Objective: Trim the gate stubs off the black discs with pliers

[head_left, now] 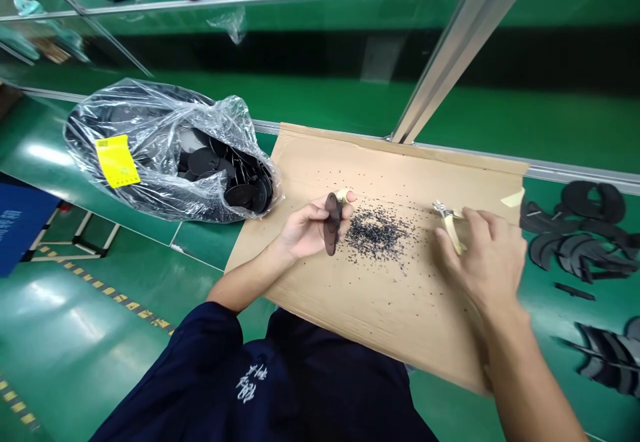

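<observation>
Fingers and thumb of my left hand [305,230] pinch a dark flat plastic part [331,229] with rounded lobes, over the left half of a brown cardboard sheet [380,322]. Something pale yellow wraps one of that hand's fingertips. On the sheet's right side, my right hand [493,259] is closed around a pair of small cutting pliers [453,229] with pale yellow handles, their metal jaws pointing away from me. Between the two hands lies a scattered heap of tiny black plastic bits [377,234]. The pliers and the dark part are well apart.
To the left, a clear plastic bag [165,149] with a yellow label lies open, full of dark plastic parts. Curved black pieces [580,235] rest on the green bench at right, with stacked ones [607,359] nearer me. A metal post [450,62] rises behind the cardboard.
</observation>
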Demonstrator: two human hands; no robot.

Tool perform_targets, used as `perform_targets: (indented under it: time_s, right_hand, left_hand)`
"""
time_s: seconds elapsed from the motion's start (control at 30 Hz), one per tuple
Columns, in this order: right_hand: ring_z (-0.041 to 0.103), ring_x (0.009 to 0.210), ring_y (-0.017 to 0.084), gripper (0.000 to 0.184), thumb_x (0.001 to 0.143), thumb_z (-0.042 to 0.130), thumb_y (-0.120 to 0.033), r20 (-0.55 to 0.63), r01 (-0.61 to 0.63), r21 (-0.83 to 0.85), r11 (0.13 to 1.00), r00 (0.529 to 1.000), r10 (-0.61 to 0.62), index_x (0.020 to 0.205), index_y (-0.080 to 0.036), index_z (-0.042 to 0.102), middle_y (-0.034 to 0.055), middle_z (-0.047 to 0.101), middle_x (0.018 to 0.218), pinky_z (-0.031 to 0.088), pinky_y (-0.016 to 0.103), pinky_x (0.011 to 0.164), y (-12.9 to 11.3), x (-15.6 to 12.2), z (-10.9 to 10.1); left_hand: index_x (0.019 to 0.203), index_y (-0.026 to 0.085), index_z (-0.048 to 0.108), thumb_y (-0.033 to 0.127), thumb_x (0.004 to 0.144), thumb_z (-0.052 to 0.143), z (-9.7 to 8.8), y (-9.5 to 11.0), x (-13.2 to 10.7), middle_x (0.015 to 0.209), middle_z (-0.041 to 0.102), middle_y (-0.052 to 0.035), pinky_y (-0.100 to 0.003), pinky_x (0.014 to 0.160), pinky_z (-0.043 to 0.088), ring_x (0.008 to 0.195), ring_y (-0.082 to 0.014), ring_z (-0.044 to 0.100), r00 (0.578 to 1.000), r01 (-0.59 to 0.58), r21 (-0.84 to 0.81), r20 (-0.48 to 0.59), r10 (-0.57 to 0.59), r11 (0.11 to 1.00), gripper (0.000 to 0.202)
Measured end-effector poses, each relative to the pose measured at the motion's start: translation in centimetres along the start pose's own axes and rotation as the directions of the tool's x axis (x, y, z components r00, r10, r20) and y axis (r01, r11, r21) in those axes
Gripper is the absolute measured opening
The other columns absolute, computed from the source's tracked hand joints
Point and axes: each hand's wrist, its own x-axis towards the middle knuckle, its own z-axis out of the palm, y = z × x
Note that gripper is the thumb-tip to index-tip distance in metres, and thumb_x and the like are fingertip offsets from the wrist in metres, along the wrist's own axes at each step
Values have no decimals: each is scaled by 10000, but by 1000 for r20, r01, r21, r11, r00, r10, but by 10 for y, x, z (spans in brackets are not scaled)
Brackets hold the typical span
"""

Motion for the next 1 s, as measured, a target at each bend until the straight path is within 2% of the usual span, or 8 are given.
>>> perform_targets:
  time_s: [0.17, 0.4, 0.5, 0.6, 0.73, 0.87, 0.93, 1.0]
  right_hand:
    - [582, 1150, 461, 685, 973, 422, -608, 33, -44, -71, 996, 998, 46, 1357, -81, 630, 310, 640, 1258, 465, 620, 970, 15, -4, 4]
    - [536, 1276, 509, 590, 970, 501, -596, -17, 65, 6, 998, 998, -65, 1305, -132, 646, 289, 616, 1284, 458, 715, 1008, 14, -5, 3]
    - [626, 1196, 416, 442, 981, 570, -522, -94, 176, 242, 954, 983, -157, 1290, -222, 672, 206, 651, 1255, 538, 632, 971, -18, 1, -27]
    - [703, 982, 249, 358, 990, 642, -357, -164, 317, 559, 766, 948, -273, 1345, -318, 660, 81, 719, 1123, 612, 448, 879, -67, 12, -66]
    - [708, 914, 205, 353, 936, 736, -261, -227, 425, 695, 579, 895, -384, 1286, -300, 707, 48, 757, 1078, 632, 397, 845, -116, 31, -94]
    - [726, 807, 173, 137, 916, 753, -220, -310, 390, 782, 486, 920, -241, 1046, -258, 769, 15, 782, 958, 659, 352, 761, -125, 44, -95]
    - [735, 764, 171, 79, 892, 775, -214, -360, 362, 801, 478, 928, -99, 962, -251, 772, 6, 782, 900, 669, 342, 721, -123, 46, -95]
    - [744, 736, 168, 85, 865, 796, -205, -392, 329, 820, 468, 919, 41, 930, -255, 775, 0, 785, 883, 678, 332, 693, -121, 45, -96]
  left_hand:
    - [1034, 217, 598, 435, 561, 783, 6, 4, -5, 763, 505, 8, -270, 507, 423, 556, -100, 480, 995, -7, -24, 96, 10, 1000, 552]
    - [1031, 214, 598, 466, 495, 855, 16, 11, -10, 735, 561, 13, -262, 494, 442, 527, -85, 460, 998, 11, -23, 66, -9, 1000, 646]
    - [1094, 215, 619, 453, 510, 889, 20, 13, -9, 746, 611, 3, -253, 513, 466, 549, -96, 502, 994, 21, -6, 105, -20, 1000, 686]
    - [1208, 225, 627, 438, 576, 886, 29, 15, -6, 798, 664, -14, -240, 505, 468, 556, -100, 536, 985, 35, 33, 168, -40, 999, 716]
    - [1238, 182, 658, 455, 724, 802, 42, 22, 2, 858, 690, -35, -253, 489, 483, 485, -83, 537, 962, -27, 121, 274, -7, 992, 600]
    - [1239, 195, 699, 559, 860, 728, 52, 34, 10, 949, 728, -69, -279, 518, 524, 508, -112, 597, 940, -107, 203, 339, 33, 973, 527]
    - [1209, 220, 725, 705, 899, 638, 55, 39, 12, 1048, 750, -100, -317, 655, 591, 700, -187, 706, 937, -197, 236, 332, 111, 952, 582]
    - [1193, 244, 741, 821, 879, 555, 57, 42, 11, 1209, 732, -113, -378, 869, 613, 996, -264, 732, 903, -382, 282, 316, 291, 880, 683]
